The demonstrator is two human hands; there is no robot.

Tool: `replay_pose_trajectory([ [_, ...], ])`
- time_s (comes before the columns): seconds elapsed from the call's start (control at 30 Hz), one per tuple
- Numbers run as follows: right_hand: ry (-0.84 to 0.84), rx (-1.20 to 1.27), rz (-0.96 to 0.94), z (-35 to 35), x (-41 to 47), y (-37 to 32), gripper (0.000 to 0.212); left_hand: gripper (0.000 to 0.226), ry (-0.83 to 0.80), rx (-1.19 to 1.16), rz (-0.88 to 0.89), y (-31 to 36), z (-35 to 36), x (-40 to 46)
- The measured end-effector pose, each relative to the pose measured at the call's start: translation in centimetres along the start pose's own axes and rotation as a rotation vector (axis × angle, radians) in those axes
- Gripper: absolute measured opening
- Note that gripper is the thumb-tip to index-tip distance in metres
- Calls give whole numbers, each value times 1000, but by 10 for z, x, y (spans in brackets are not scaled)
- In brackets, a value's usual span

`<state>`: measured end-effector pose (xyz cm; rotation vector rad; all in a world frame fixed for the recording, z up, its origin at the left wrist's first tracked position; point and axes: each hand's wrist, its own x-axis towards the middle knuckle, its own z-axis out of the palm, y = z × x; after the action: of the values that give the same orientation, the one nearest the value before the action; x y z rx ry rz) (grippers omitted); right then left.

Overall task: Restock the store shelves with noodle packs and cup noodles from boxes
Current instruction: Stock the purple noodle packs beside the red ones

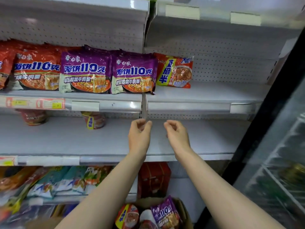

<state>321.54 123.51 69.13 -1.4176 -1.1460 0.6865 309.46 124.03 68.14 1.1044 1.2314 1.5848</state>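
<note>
Purple noodle pack (165, 214) in the box (184, 210) looks light and crinkly; I'd pinch its top seam. My hands, left (139, 134) and right (177, 135), hang loosely curled, empty.

The cardboard box (184, 210) and the cup noodles (127, 217) in it run off the bottom edge, the leftmost red noodle pack (3, 70) is cut by the left edge, and the glass-fronted cabinet (280, 171) at right is blurred.

Right edge of frame: glass-door cooler (279, 171), black frame, wire racks inside, contents blurred. Lower centre: dark red carton (154, 179). Shelf edges, left: price tags (34, 103), red and yellow.
</note>
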Motion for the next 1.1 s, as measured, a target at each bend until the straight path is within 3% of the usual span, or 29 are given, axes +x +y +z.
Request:
replay_pose_trajectory([
  [0.13, -48, -71, 119, -15, -21, 39, 20, 27, -16, 72, -168, -40, -4, -27],
  [0.33, -116, -160, 284, -34, -64, 117, 17, 53, -20, 228, -374, -127, -17, -84],
  [0.57, -215, -322, 579, -52, -105, 212, 31, 27, -51, 370, -625, -205, -35, -138],
  [0.63, -239, -370, 662, -58, -114, 240, 39, 27, -100, 408, -653, -229, -40, -152],
  [0.73, -230, -360, 758, -66, -128, 277, 35, 22, -203, 461, -695, -262, -42, -170],
  [0.83, -191, -336, 868, -77, -144, 317, 54, 24, -275, 504, -764, -294, -37, -188],
  [0.93, -158, -378, 995, -88, -156, 363, 41, 33, -353, 586, -812, -338, -32, -204],
  [1.1, -117, -445, 1127, -104, -168, 423, 35, 28, -441, 657, -903, -403, -22, -231],
])
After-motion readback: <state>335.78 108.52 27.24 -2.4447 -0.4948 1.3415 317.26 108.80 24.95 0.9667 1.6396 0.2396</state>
